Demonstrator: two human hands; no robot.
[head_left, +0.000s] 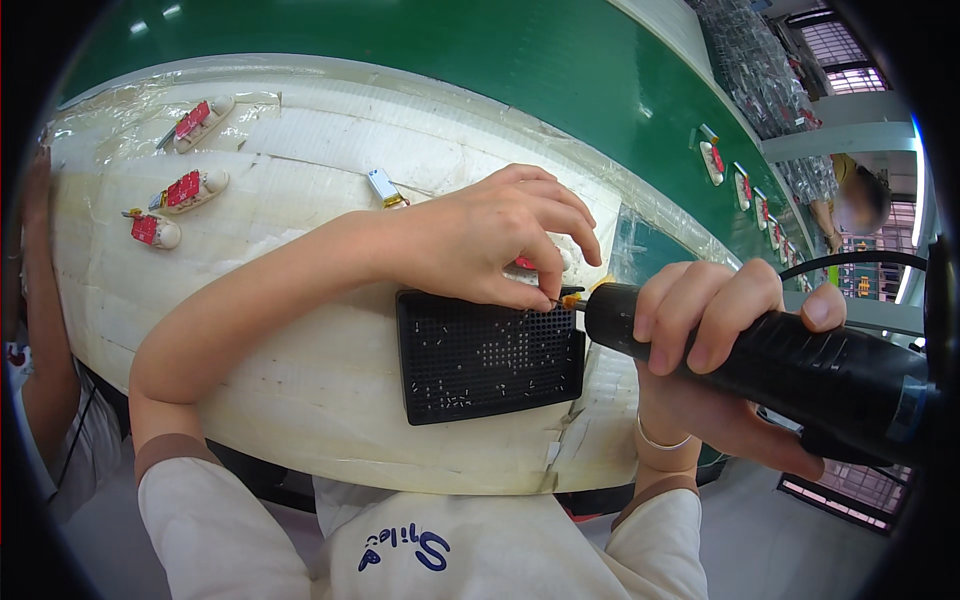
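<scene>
My right hand (705,315) is wrapped round a black electric screwdriver (800,365), which lies nearly level with its bit pointing left. My left hand (515,235) pinches thumb and forefinger together right at the bit's tip; whatever is between them is too small to make out. Both meet above the far right corner of a black perforated tray (404,360). Tiny screws (455,401) stand in the tray's holes or lie scattered over it. Mostly hidden behind my left hand is a part with red on it (526,264).
Several small red-and-white assemblies (190,190) lie at the left on the white-covered table. A silver-blue block (383,187) sits beyond my left forearm. More assemblies line the green belt (680,130) at right. Another person (860,200) is at far right; another person's arm (40,300) shows at left.
</scene>
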